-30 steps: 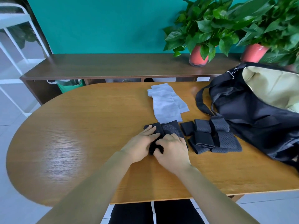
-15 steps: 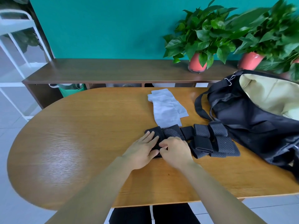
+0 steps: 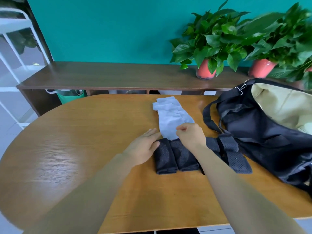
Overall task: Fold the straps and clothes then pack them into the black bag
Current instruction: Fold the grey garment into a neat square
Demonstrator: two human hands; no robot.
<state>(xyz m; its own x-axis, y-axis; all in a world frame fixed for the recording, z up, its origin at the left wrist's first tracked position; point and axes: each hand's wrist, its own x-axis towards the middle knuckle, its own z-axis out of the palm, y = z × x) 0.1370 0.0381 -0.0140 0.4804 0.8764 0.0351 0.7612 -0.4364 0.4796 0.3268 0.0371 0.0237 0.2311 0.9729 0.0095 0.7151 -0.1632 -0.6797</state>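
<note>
Two folded black mesh straps [image 3: 175, 157] lie side by side on the oval wooden table [image 3: 84, 157]. My left hand [image 3: 143, 147] rests flat against their left edge, fingers straight and thumb on the fabric. My right hand [image 3: 190, 135] hovers with curled fingers over the near end of a light grey folded cloth [image 3: 170, 115]; whether it pinches the cloth is unclear. More black straps [image 3: 236, 156] lie to the right, partly hidden by my right forearm. The black bag [image 3: 261, 129] sits at the right, open, showing a cream lining.
The bag's shoulder strap [image 3: 208, 119] loops onto the table beside the grey cloth. Behind the table runs a dark wooden bench [image 3: 109, 76] with two potted plants [image 3: 206, 70] in red pots. A white shelf [image 3: 15, 65] stands far left.
Both hands have left the folded strap's top. My right hand moved forward to the grey cloth's near end; my left slid to the strap's left edge. The camera shifted closer.
</note>
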